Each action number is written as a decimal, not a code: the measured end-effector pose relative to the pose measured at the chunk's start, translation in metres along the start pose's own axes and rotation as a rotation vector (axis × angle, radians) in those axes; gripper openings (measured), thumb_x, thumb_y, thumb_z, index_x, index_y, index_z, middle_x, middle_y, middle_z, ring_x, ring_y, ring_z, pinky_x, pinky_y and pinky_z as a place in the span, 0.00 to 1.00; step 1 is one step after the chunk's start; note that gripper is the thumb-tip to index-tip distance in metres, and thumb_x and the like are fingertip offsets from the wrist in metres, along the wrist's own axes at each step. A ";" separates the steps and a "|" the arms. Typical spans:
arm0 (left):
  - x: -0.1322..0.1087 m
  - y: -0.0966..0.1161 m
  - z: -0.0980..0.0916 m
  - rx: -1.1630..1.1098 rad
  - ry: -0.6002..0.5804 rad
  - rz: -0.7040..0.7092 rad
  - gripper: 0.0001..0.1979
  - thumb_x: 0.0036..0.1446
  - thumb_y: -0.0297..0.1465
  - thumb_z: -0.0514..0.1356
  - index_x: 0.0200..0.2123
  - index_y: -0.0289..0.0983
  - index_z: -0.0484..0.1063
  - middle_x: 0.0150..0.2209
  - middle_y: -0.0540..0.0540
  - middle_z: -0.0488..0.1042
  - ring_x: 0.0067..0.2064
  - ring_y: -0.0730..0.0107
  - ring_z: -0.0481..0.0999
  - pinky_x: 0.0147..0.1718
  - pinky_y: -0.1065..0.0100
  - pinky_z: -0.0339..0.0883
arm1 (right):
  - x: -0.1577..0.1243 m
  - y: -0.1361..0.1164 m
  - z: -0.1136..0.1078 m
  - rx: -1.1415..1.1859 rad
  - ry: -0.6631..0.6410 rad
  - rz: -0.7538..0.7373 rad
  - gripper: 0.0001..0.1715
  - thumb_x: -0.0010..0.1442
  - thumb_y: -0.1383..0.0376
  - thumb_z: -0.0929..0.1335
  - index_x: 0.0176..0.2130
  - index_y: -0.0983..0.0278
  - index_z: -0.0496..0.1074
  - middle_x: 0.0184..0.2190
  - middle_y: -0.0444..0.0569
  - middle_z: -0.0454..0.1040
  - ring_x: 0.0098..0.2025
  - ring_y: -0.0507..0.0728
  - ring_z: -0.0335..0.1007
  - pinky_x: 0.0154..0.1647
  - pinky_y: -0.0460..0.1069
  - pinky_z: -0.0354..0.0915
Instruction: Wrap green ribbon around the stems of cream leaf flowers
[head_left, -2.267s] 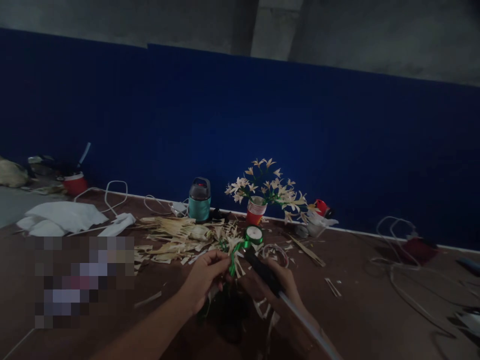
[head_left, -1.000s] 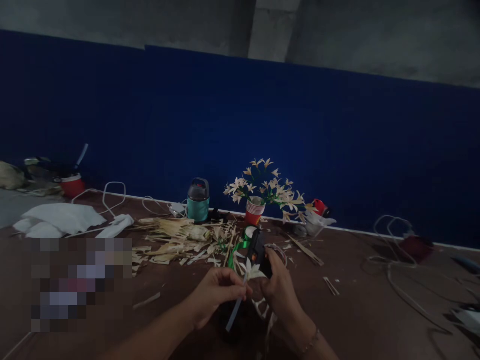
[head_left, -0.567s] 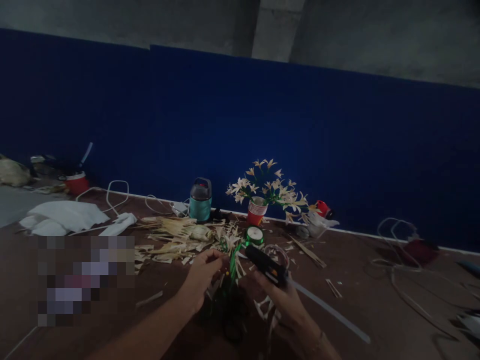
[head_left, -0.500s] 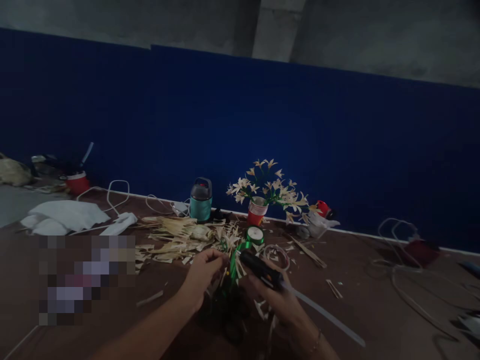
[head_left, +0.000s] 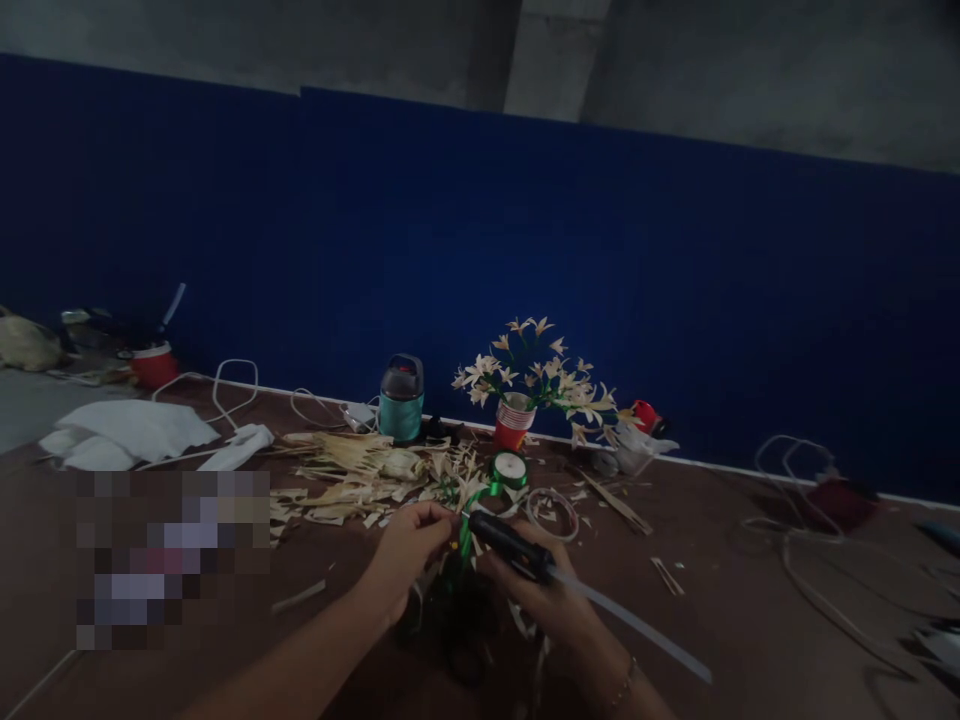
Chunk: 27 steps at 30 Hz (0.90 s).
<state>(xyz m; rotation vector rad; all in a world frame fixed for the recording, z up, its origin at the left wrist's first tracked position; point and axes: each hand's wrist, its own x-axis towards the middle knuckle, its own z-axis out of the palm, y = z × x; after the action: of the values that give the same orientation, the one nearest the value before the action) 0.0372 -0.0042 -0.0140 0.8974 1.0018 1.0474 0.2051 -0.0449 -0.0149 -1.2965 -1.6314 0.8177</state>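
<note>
Low in the middle, my left hand (head_left: 403, 552) is closed in a pinch; what sits between its fingertips is too small to make out. My right hand (head_left: 553, 592) grips a black hot glue gun (head_left: 511, 542), and a long whitish glue stick (head_left: 637, 625) trails from its back end. The gun's nozzle points left, close to my left fingertips. Beside the nozzle, a green ribbon (head_left: 466, 540) hangs down from a spool (head_left: 510, 469) lying just beyond my hands. Pale husk flowers (head_left: 459, 478) lie just past my left fingers.
Dried husk strips (head_left: 345, 470) cover the table's middle left. Behind stand a teal jar (head_left: 401, 412) and a red cup (head_left: 511, 428) of pale flowers (head_left: 555, 375). A tape roll (head_left: 553, 513) lies right of the spool. White cables (head_left: 802, 570) run at right, below a blue partition (head_left: 450, 230).
The glue gun in my right hand has shifted slightly left, its nozzle closer to my left fingertips. My left hand stays almost still, pinched.
</note>
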 end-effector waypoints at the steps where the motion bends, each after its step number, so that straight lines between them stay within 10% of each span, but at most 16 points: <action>1: 0.000 0.000 0.000 0.004 -0.003 0.002 0.10 0.37 0.33 0.64 0.19 0.33 0.68 0.13 0.56 0.62 0.15 0.83 0.56 0.15 0.78 0.45 | 0.000 0.000 0.000 0.007 -0.002 -0.010 0.07 0.51 0.64 0.67 0.27 0.66 0.67 0.23 0.43 0.64 0.25 0.51 0.59 0.25 0.44 0.58; 27: -0.005 0.003 0.002 0.012 -0.022 0.013 0.10 0.37 0.32 0.64 0.18 0.34 0.67 0.13 0.56 0.62 0.16 0.82 0.58 0.15 0.78 0.49 | 0.000 0.004 0.002 0.038 0.094 -0.023 0.08 0.50 0.64 0.67 0.24 0.65 0.65 0.18 0.40 0.61 0.21 0.49 0.56 0.20 0.43 0.56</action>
<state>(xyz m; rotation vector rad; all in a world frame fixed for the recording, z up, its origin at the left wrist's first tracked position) 0.0378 -0.0081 -0.0096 0.9239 0.9858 1.0414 0.2048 -0.0440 -0.0192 -1.2691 -1.5463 0.7590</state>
